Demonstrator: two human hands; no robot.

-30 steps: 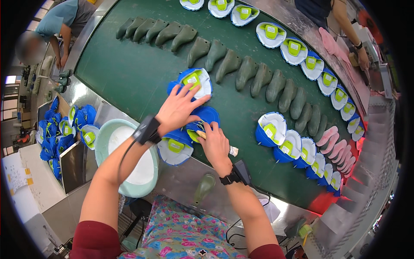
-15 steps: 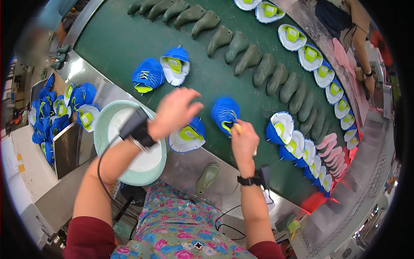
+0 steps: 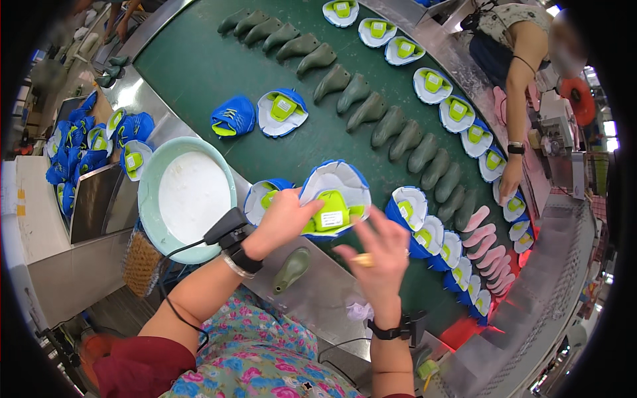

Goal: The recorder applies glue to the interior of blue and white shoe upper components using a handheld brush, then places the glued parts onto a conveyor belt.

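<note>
Hands at work over a green belt: the left hand grips a blue shoe upper by its left edge, holding it lifted with its white inside and lime tongue facing the camera. The right hand, at four o'clock from the upper, is spread with fingers loose and pinches a small tan tool at its fingertips; it does not touch the upper. A second upper lies on the belt just behind the left hand, at nine o'clock from the held one. A pale round basin sits on the steel edge at nine o'clock from the left wrist, and a grey-green last lies on the steel rim at six o'clock from that hand. Two more uppers rest at eleven o'clock up the belt. A row of lasts runs diagonally across the belt, with a line of uppers beyond it. At two o'clock another person's hand rests at the far edge by that line.
</note>
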